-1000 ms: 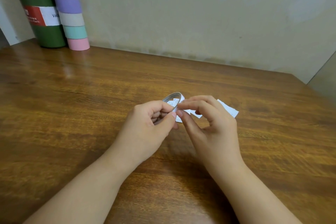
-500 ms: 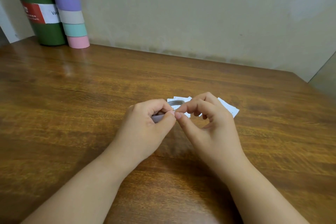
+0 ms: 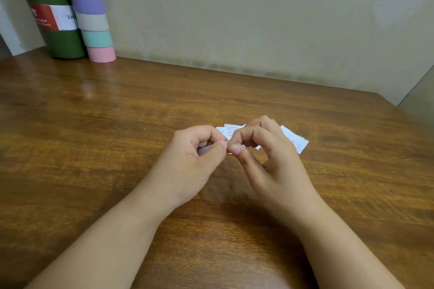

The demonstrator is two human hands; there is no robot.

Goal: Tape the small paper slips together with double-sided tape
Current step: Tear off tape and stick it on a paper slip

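My left hand [image 3: 187, 159] grips a small roll of double-sided tape [image 3: 203, 149], mostly hidden under its curled fingers; only a pale edge shows. My right hand [image 3: 270, 162] meets it thumb to thumb, its thumb and forefinger pinching at the tape's end near the left thumb tip. Several small white paper slips with printed text [image 3: 229, 131] lie on the wooden table [image 3: 94, 148] just behind both hands, and another slip [image 3: 296, 142] pokes out to the right of my right hand.
At the back left corner stand a dark green bottle [image 3: 54, 19] with a red and white label and a tall stack of pastel tape rolls [image 3: 90, 12]. A beige wall runs behind the table. The table's right edge angles off at the far right.
The tape roll was held upright with its ring visible; my left hand has since lowered and tilted it flat into the fingers. Both hands have dropped closer to the table, still pinching together.
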